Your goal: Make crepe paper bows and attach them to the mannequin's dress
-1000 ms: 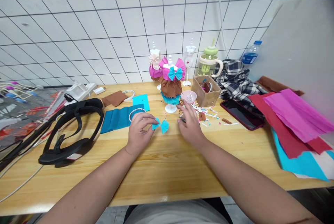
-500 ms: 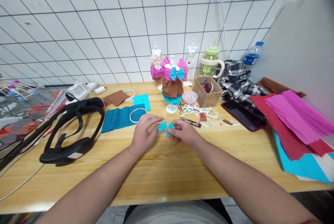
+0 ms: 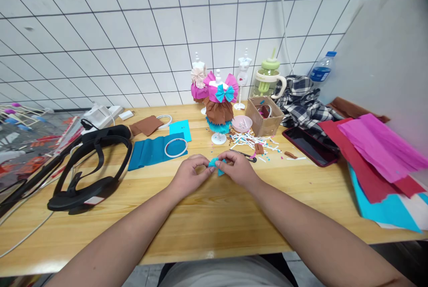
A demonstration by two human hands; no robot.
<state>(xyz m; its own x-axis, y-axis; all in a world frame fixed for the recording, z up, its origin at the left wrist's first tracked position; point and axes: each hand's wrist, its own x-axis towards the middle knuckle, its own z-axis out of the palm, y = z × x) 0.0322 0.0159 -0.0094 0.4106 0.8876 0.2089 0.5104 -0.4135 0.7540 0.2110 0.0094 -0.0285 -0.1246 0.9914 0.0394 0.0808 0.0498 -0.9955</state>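
A small piece of blue crepe paper (image 3: 221, 172) is pinched between my two hands, above the wooden table (image 3: 200, 215). My left hand (image 3: 190, 174) grips its left part between thumb and fingers. My right hand (image 3: 238, 167) pinches its middle and right part, and the fingers hide some of it. Behind my hands stands a small dress form (image 3: 219, 108) with a pink top, a blue bow and a brown and blue skirt. A utility knife (image 3: 247, 156) lies just beyond my right hand.
A black headset (image 3: 93, 168), teal paper (image 3: 143, 153) and a tape ring (image 3: 176, 147) lie left. Behind are a pink bowl (image 3: 242, 124), paper scraps and a cardboard box (image 3: 264, 116). A phone (image 3: 309, 146) and coloured paper sheets (image 3: 377, 148) lie right.
My left hand's fingers have closed on the blue paper, and both hands are nearer each other. Less of the paper shows now. The view has shifted slightly.
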